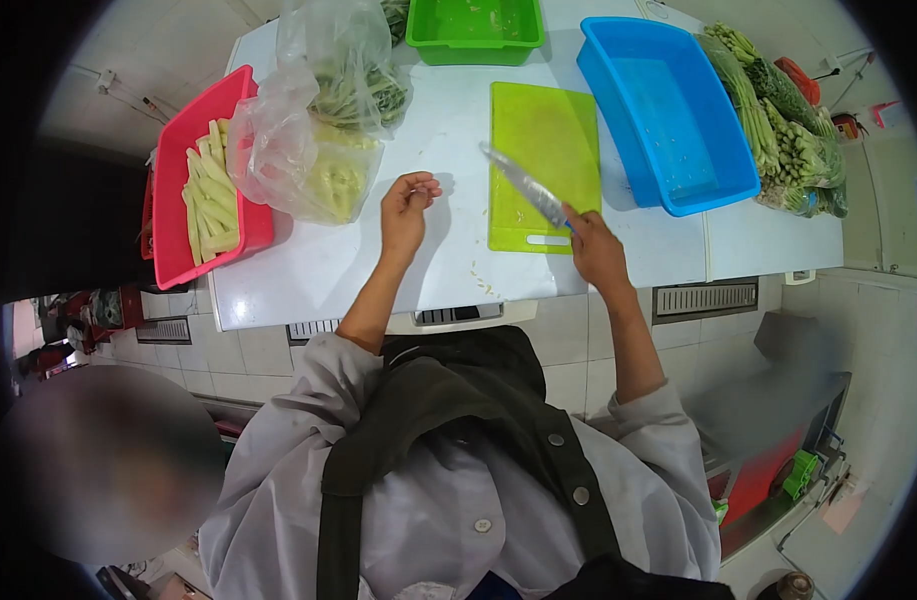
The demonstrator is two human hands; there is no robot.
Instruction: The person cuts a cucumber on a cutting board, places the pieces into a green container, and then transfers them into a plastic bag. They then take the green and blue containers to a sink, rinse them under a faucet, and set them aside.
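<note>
My right hand [593, 245] is wrapped round the handle of a knife [528, 187] at the right edge of a green cutting board [545, 130]. The blade slants up and left over the board, its tip near the left edge. Over the white table [440, 260], left of the board, my left hand [408, 212] is raised with its fingers curled towards the thumb. Whether anything small is between those fingers cannot be made out. Small pale scraps lie on the board and on the table below its left corner.
A pink bin [256, 232] of pale cut vegetables and clear plastic bags [278, 145] of greens stand at left. Beyond are a green bin [475, 50] and, at right, a blue bin [633, 130]. Bundled green vegetables [783, 125] lie at the far right.
</note>
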